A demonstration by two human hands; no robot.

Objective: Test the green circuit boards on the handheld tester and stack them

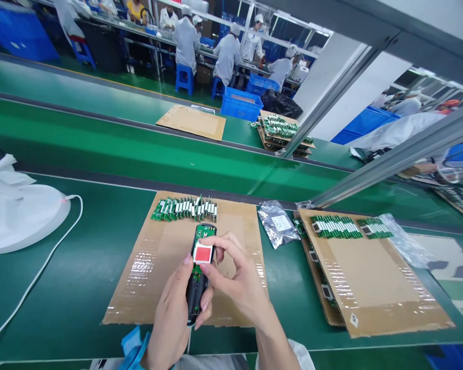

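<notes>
My left hand (173, 300) is wrapped round a long black housing (195, 298), an open handheld device with a green circuit board (205, 230) inside. Over the board sits a small white-framed screen with a red face (203, 254). My right hand (235, 270) pinches that screen by its right side, thumb below and index finger above. Whether the screen is fixed to the board is hidden. Both hands are above a cardboard sheet (139, 293). At its far edge stands a row of green circuit boards (185, 207) with white parts. A blue band (133, 347) circles my left wrist.
At right, stacked cardboard sheets (386, 288) carry more green boards (336, 226). A silvery bag (278, 223) lies between the cardboard sheets. A white lamp base (27, 218) with a cable (50, 257) stands left. Beyond a metal frame post (332, 85), people in white coats work at benches.
</notes>
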